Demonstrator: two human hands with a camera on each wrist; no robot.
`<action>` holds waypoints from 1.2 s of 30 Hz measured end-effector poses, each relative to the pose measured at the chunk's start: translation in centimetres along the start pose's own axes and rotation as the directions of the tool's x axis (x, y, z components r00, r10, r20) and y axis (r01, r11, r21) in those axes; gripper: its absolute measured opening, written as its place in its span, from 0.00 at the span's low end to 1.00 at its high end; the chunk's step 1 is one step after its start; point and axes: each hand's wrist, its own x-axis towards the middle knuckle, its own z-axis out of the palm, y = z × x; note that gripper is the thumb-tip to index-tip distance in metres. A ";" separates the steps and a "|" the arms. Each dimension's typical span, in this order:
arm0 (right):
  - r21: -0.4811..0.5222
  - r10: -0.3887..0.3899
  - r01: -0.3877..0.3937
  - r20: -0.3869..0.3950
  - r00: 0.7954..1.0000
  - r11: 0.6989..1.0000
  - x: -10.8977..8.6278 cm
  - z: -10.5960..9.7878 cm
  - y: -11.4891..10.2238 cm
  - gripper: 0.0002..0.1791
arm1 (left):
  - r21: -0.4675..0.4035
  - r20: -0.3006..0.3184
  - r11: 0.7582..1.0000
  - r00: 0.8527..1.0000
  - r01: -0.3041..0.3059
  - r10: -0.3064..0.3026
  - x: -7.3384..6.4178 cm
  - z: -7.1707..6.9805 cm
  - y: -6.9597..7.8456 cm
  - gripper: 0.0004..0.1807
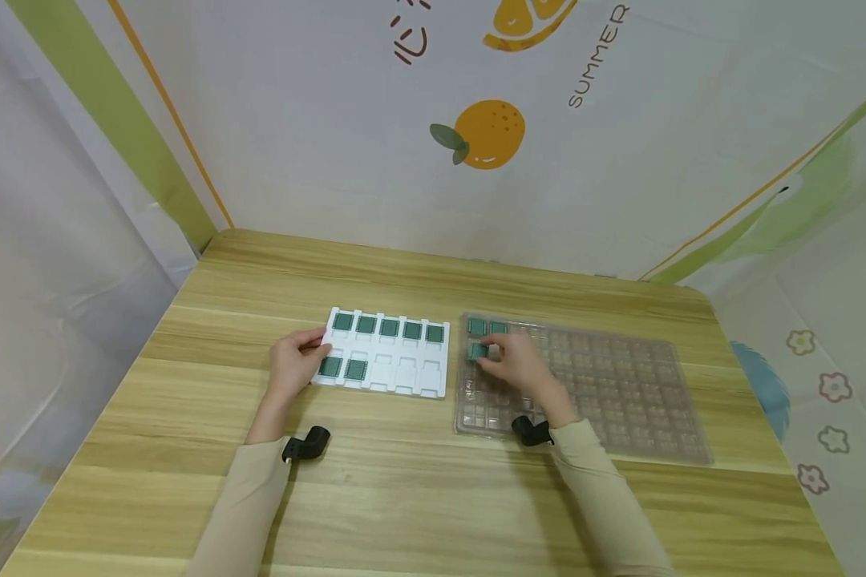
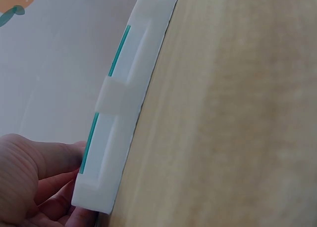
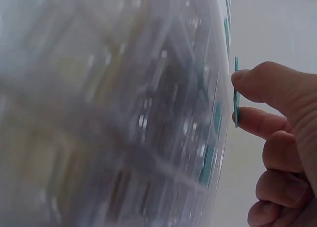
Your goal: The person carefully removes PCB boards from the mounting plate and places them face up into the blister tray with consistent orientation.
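A white tray [image 1: 397, 349] lies on the table with several green circuit boards [image 1: 389, 328] in its pockets, a full back row and two at the left of the front row. My left hand [image 1: 296, 362] grips its left edge, with the thumb beside a board's rim in the left wrist view. On the right, my right hand [image 1: 521, 367] pinches one small green circuit board [image 3: 236, 91] by its edges between thumb and a finger. That board is over the left column of a clear plastic tray [image 1: 621, 385]; the right wrist view shows it apart from the tray.
Two more green boards [image 1: 477, 327] sit in the clear tray's back left corner. The wooden table [image 1: 404, 489] extends in front of both trays. Behind it hangs a white curtain [image 1: 332, 144] with fruit prints. A black camera mount [image 1: 309, 443] is on each wrist.
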 end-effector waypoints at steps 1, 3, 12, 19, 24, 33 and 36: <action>-0.001 0.001 -0.001 -0.004 1.000 1.000 -0.1 -0.1 0.2 0.16 | 0.000 0.001 1.000 1.000 -0.001 0.001 0.0 0.0 0.0 0.15; -0.019 -0.006 0.005 -0.026 1.000 1.000 -0.2 -0.4 0.6 0.15 | 0.001 0.001 1.000 1.000 -0.002 0.002 0.0 0.0 0.0 0.15; -0.077 0.016 -0.020 -0.057 0.998 0.997 -0.6 -2.0 2.5 0.15 | 0.006 0.005 1.000 1.000 -0.011 0.011 0.0 -0.1 -0.1 0.15; -0.094 0.038 -0.045 -0.067 0.997 0.995 -0.4 -2.8 3.9 0.15 | 0.003 0.007 1.000 1.000 -0.004 0.004 0.0 -0.1 -0.1 0.16; -0.110 0.091 -0.095 -0.045 0.995 0.989 -0.1 -3.1 4.8 0.17 | 0.005 0.008 1.000 1.000 0.003 -0.003 0.1 -0.1 -0.1 0.16; -0.159 0.112 -0.118 -0.048 0.993 0.980 0.1 -3.7 5.3 0.18 | 0.018 0.009 1.000 1.000 -0.006 0.006 0.1 -0.1 -0.2 0.16; -0.173 0.109 -0.116 -0.051 0.993 0.978 0.2 -3.7 5.4 0.18 | 0.011 0.011 1.000 1.000 -0.007 0.007 0.1 -0.1 -0.2 0.16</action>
